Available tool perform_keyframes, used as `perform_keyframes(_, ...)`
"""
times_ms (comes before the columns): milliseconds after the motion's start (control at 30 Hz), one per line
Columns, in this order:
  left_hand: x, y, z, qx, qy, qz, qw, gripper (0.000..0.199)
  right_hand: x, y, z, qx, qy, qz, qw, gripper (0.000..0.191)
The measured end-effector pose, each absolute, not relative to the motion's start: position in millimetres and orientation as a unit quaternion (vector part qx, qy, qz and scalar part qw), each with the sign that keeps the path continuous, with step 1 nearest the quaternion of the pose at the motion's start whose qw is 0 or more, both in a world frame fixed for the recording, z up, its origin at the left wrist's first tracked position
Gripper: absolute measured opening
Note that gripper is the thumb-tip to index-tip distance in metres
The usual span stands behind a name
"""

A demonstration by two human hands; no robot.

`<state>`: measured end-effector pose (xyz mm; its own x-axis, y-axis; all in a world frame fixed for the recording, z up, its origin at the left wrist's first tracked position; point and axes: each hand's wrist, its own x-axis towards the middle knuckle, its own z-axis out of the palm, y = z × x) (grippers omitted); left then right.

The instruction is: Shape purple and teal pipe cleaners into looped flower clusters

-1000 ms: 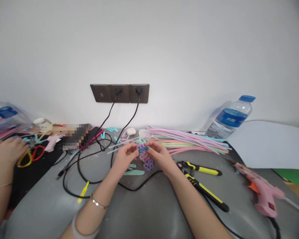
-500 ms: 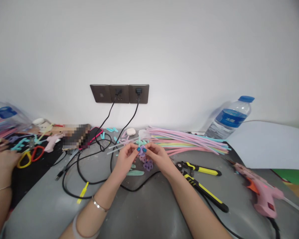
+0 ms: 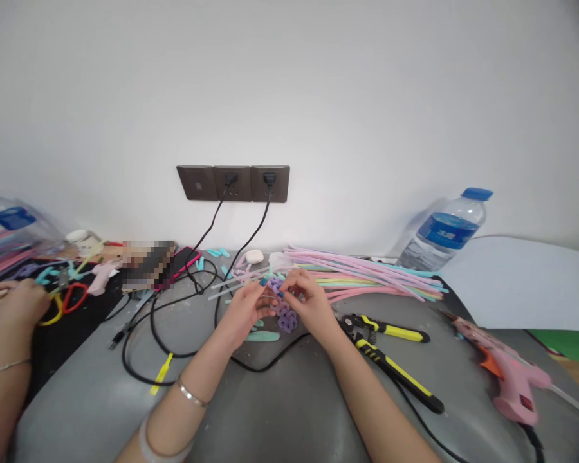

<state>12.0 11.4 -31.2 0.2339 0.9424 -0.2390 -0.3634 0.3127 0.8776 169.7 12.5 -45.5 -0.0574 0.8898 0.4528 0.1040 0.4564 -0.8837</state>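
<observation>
Between my two hands is a small purple pipe-cleaner flower (image 3: 275, 284). My left hand (image 3: 247, 310) pinches it from the left, its thumb near the petals and the other fingers curled below. From the right, my right hand (image 3: 309, 301) grips its other edge between thumb and forefinger. Just beneath, on the table, lie more purple pipe-cleaner flowers (image 3: 287, 320). A mint-green fuzzy leaf shape (image 3: 263, 336) rests below my left fingers. Behind the held flower, mint-green pipe-cleaner pieces show, partly hidden by my hands.
A bundle of pastel pipe cleaners (image 3: 367, 273) lies behind my right hand. Yellow-black wire strippers (image 3: 390, 366), a pink glue gun (image 3: 506, 373) and a water bottle (image 3: 446, 228) stand to the right. Black cables (image 3: 149, 334) loop at left, where a co-worker's hand (image 3: 22, 308) works near scissors (image 3: 72, 299).
My fingers have shifted around the purple flower; the left ones have spread a little and my right hand has turned and lifted slightly. The co-worker's hand has moved right, towards the scissors.
</observation>
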Motion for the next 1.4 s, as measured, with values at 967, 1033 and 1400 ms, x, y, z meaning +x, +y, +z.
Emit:
perform_keyframes(967, 12, 9, -33, 0.548, 0.459, 0.45, 0.536, 0.014, 168, 10, -44, -0.382, -0.445, 0.609, 0.534, 0.029)
perform_keyframes(1033, 13, 9, -33, 0.537, 0.456, 0.455, 0.544, 0.014, 168, 10, -45, -0.378, -0.425, 0.631, 0.528, 0.029)
perform_keyframes(1400, 10, 11, -29, 0.552, 0.466, 0.452, 0.523, 0.016, 178, 7, -37, -0.372, -0.532, 0.62, 0.44, 0.026)
